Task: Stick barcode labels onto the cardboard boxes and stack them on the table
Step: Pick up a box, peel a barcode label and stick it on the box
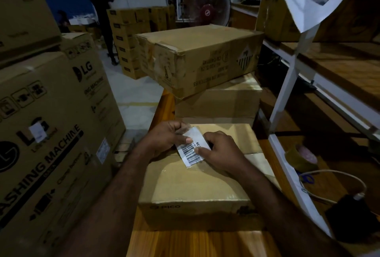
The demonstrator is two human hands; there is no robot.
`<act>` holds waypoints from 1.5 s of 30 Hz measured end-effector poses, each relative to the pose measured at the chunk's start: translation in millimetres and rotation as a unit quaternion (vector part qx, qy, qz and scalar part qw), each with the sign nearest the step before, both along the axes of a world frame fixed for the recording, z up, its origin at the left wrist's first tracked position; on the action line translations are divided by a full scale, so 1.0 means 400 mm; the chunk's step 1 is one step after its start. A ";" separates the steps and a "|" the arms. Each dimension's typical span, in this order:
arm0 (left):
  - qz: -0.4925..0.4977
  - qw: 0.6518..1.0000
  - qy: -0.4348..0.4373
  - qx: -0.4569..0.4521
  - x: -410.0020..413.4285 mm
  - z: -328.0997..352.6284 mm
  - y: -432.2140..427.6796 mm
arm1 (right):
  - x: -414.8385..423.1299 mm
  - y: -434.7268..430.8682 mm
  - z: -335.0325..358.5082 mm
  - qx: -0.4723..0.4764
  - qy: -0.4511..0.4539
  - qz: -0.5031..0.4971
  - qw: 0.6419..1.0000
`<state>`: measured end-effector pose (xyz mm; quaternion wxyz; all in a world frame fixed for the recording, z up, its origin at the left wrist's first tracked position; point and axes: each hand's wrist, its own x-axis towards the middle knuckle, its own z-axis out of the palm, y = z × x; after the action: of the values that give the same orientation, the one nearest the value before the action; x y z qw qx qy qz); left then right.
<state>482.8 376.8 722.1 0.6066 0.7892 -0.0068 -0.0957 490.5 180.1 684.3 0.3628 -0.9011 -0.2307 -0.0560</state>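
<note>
Brown cardboard makes up the box (197, 186) that lies flat on the wooden table (185, 242), right in front of the person. Just above the top of the box, near its far edge, both hands hold one white label (191, 149) with black barcode lines. The left hand (164, 137) pinches the label's far end, where a bit of clear film shows. The right hand (220, 151) pinches its side, with the thumb on the print. The hands are close together, each one clamped on the label. I cannot tell if the label's near end touches the box. The label looks thin, light and floppy, so it may bend or fold on itself, and its sticky side may grab fingers. Holding it by the edges and keeping it pulled flat seems best. The box looks stiff and not very heavy, with shiny tape on top that may be slippery, so two hands on its short sides should lift it well. Behind the box stands a pile (197, 57) of two more boxes, the top one crooked. Right of the box, on a low shelf, lies a tape roll (302, 157).
</note>
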 end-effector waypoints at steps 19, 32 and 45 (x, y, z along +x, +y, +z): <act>0.027 0.995 0.000 -0.094 -0.001 -0.009 0.016 | -0.026 0.018 0.006 0.200 0.068 -0.001 0.977; 0.082 0.980 -0.001 -0.182 0.010 -0.023 0.034 | 0.001 0.010 -0.005 0.310 0.109 -0.044 0.943; 0.174 0.967 -0.124 -0.137 -0.002 -0.027 -0.002 | -0.208 0.011 0.049 -0.199 0.048 -0.061 0.977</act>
<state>482.0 375.9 711.3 0.7105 0.6935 0.0428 0.1120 407.5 184.5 703.8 0.1825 -0.9693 -0.1645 0.0121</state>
